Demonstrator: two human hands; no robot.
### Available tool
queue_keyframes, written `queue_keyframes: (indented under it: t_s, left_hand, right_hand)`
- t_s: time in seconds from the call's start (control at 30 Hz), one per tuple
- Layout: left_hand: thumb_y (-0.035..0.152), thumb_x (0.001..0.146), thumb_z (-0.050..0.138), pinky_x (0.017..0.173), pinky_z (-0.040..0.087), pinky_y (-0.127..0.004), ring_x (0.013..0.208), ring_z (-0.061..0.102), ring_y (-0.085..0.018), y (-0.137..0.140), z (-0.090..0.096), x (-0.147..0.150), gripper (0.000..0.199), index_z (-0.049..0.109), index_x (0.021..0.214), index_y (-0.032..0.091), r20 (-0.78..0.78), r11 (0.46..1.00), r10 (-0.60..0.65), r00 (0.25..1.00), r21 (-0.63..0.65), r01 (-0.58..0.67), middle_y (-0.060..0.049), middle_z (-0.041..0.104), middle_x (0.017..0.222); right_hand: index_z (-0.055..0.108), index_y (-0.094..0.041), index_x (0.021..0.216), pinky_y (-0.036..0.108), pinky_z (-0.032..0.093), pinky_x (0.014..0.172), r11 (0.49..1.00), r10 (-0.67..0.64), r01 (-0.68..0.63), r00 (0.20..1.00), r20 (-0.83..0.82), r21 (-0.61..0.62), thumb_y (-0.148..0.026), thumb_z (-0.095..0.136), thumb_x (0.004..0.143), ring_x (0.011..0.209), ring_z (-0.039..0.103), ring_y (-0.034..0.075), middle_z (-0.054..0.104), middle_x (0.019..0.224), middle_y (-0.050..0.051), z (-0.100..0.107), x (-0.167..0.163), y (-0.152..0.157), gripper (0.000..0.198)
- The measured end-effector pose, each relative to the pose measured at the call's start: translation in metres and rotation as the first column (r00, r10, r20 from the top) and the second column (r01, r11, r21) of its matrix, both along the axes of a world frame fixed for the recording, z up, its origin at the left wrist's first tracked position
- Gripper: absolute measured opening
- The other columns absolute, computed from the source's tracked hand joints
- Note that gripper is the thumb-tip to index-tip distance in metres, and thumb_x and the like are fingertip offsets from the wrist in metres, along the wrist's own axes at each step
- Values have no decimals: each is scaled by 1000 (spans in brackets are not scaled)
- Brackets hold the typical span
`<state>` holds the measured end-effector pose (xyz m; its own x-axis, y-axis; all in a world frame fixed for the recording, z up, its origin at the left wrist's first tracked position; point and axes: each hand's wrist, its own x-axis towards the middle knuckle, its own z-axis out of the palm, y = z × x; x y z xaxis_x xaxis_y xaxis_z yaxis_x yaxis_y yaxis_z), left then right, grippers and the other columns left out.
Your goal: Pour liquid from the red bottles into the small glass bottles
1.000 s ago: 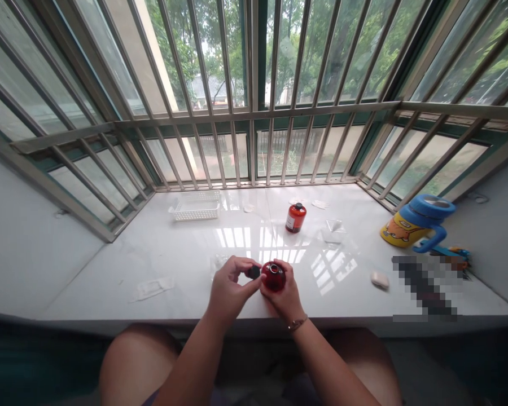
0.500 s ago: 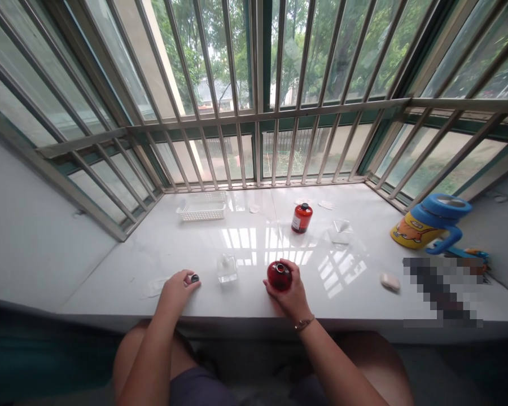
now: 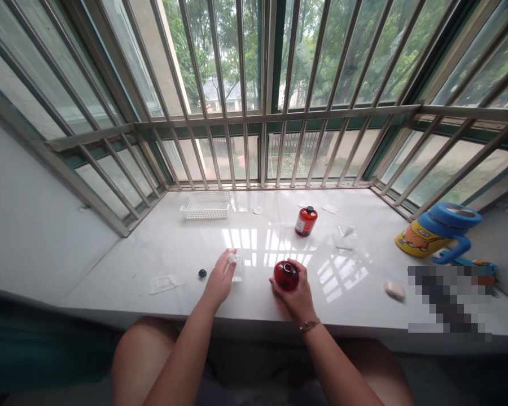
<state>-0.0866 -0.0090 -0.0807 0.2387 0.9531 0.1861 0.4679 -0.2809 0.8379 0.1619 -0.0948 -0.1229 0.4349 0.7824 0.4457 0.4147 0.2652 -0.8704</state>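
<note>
My right hand (image 3: 295, 286) is wrapped round a dark red, round bottle (image 3: 284, 277), whose open neck points up. My left hand (image 3: 220, 277) has its fingers and thumb closed about the left side of a small clear square bottle (image 3: 237, 272) that stands on the white counter. To the left of that hand lies a small black cap (image 3: 202, 274). Farther back stands a second red bottle (image 3: 306, 222) with a white label and a black cap on. To its right is another clear, glassy container (image 3: 345, 235).
A white plastic basket (image 3: 205, 208) sits at the back left. A blue and yellow mug (image 3: 432, 234) stands at the right, near a pale soap-like lump (image 3: 395, 290). Barred windows edge the counter (image 3: 152, 248). A thin clear wrapper (image 3: 165, 284) lies at the left.
My left hand has put the black cap down on the counter and moved right to the clear bottle. My right hand still holds the red bottle. The view has shifted slightly.
</note>
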Motion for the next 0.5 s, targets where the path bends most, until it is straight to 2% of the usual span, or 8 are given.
queue_keyframes:
  t_s: [0.13,0.23,0.4,0.5]
  left_hand:
    - [56,108,50,133,32,-54,160,43,-30,-13,-3,18,52,63,148,25,43,996,-88,995,18,87,-14,57,162]
    - [53,107,53,130,37,-51,156,49,-29,-23,-3,27,46,66,142,26,70,993,-121,990,15,120,-12,62,158]
    - [53,97,72,125,41,-54,146,60,-31,-24,-14,37,39,69,124,25,180,998,-36,983,-42,45,-14,70,145]
    - [50,80,91,120,46,-53,137,67,-32,-20,-24,38,57,63,123,24,330,994,11,944,-104,25,-14,74,137]
  right_hand:
    - [55,-27,139,50,61,103,1000,-3,3,1000,-3,-6,-47,90,80,114,69,28,64,133,10,-2,3,0,71]
    - [55,-28,139,50,60,103,1000,-7,7,1000,-8,-7,-47,90,80,112,69,28,64,133,10,-3,3,0,72]
    - [55,-27,138,50,61,102,1000,-11,11,1000,-7,-4,-48,90,79,113,69,29,64,134,11,-1,1,0,72]
    - [55,-27,138,50,61,102,1000,-10,10,1000,-8,-9,-48,90,80,113,70,29,64,133,11,0,1,0,72]
